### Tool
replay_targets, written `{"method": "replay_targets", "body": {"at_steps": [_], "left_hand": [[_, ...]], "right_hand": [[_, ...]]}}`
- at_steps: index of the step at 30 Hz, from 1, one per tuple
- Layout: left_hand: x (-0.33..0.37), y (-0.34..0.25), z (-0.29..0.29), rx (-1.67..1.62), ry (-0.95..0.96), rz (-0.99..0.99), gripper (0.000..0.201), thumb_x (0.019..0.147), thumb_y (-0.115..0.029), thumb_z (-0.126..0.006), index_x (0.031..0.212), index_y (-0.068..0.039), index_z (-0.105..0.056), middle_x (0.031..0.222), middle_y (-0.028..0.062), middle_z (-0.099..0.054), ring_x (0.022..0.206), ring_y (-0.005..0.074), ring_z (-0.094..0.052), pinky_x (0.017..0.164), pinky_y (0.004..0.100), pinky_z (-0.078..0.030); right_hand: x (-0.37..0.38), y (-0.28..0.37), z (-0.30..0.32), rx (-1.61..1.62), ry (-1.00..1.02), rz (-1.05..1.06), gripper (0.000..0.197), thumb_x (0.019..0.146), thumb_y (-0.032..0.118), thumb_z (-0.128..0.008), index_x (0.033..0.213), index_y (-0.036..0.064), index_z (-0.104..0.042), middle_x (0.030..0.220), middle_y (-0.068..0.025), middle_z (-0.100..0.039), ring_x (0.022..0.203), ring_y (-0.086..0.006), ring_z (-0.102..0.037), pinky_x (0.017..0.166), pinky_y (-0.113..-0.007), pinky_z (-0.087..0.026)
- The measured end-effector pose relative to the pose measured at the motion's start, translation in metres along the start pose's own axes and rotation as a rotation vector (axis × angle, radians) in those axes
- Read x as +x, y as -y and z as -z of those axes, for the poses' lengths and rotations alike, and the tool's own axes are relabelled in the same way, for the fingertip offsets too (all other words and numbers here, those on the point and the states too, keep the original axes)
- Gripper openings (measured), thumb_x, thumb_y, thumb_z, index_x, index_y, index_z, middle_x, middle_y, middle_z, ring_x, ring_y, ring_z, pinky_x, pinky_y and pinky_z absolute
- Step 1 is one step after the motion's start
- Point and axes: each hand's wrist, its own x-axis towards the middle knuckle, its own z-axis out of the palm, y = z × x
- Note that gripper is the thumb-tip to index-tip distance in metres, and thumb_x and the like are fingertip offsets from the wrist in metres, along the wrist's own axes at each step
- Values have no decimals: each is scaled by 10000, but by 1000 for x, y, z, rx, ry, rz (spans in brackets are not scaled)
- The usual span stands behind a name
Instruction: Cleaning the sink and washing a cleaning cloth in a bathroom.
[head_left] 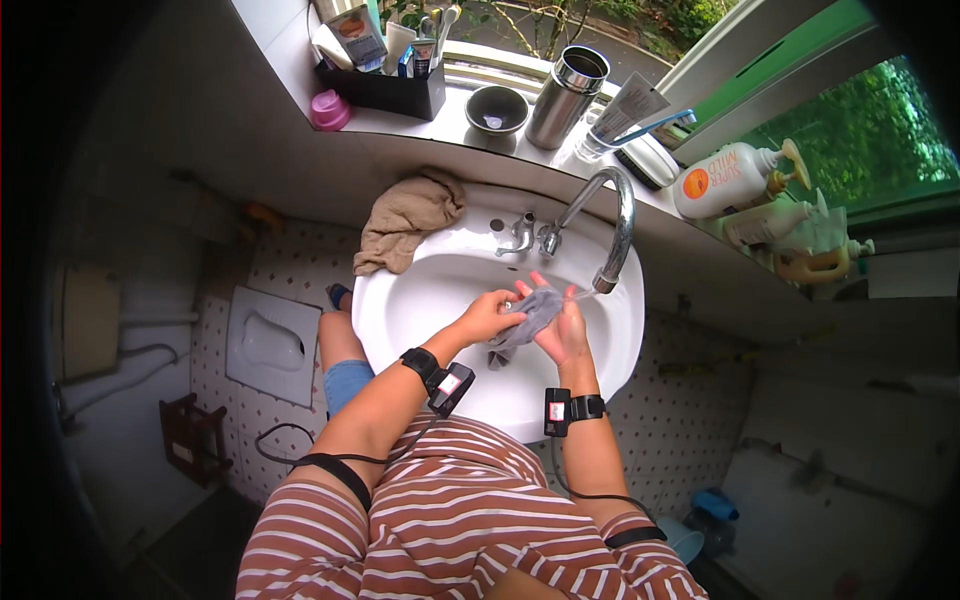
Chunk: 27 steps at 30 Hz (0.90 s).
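Head view: a grey cloth [530, 315] is held between left hand [487, 316] and right hand [562, 330], both closed on it, just beside the faucet [612, 235] spout above the basin [420, 290]; rinsing seems underway, wringing likely called for next.

The person wears a short-sleeved shirt [450, 510] with brown and white stripes and blue denim shorts [346, 383]. A black band with a small device sits on each wrist [437, 377], and thin black cables [300, 455] run from there to black armbands [335, 470] above the elbows.
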Motion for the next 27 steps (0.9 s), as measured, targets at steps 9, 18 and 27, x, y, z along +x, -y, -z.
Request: {"method": "replay_targets", "body": {"at_steps": [9, 18, 27], "left_hand": [[-4, -8, 21, -282, 8, 59, 184, 864, -220, -561, 810, -46, -584, 691, -44, -511, 604, 56, -418, 521, 241, -346], [-9, -15, 22, 305, -122, -115, 278, 677, -288, -718, 796, -70, -592, 681, 79, -587, 631, 206, -548, 595, 311, -429], [0, -7, 21, -198, 68, 106, 331, 867, -343, -572, 874, -18, -634, 736, -40, -577, 612, 50, -443, 548, 240, -380]], "right_hand": [[-8, 7, 8, -396, -210, -28, 623, 939, 493, -228, 1347, 29, -307, 1365, -175, -338, 1193, -286, -408, 1006, -431, -301], [-2, 0, 8, -597, -256, 132, 553, 946, 450, -303, 1237, 8, -462, 1092, -149, -578, 1059, -222, -528, 946, -369, -379], [-3, 3, 20, -609, -407, 228, 366, 903, 311, -513, 1038, -17, -607, 882, -63, -595, 727, -130, -580, 617, -256, -481]]}}
